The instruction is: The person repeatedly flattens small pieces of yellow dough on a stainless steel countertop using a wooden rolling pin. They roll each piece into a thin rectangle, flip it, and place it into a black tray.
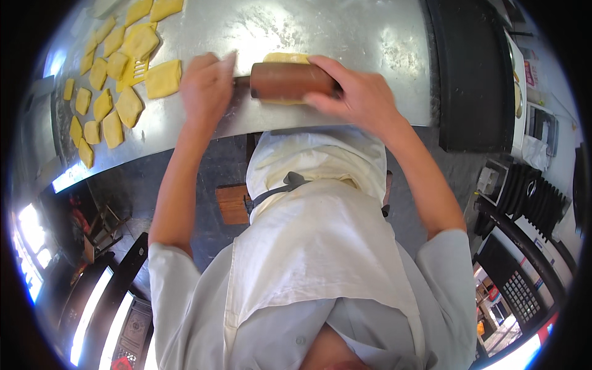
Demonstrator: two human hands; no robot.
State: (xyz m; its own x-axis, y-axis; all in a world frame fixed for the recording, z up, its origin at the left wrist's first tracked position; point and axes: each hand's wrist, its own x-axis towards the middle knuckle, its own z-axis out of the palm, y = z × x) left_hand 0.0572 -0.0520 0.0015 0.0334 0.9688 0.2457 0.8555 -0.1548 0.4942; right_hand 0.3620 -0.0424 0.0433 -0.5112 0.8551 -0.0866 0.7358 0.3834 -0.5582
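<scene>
A thick wooden rolling pin lies across a flat piece of yellow dough, whose edges show above and below the roller. My right hand grips the pin's right end. At its left, my left hand, somewhat blurred, is closed around the dark handle. Near my left hand, a squarish folded piece of yellow dough rests on the metal worktop. Further left lie several more dough pieces, some of them on a yellow slotted plastic scraper or turner.
A black tray or panel adjoins the worktop's right side. The worktop's front edge runs just before my apron. Below it, a wooden stool stands on the dark floor.
</scene>
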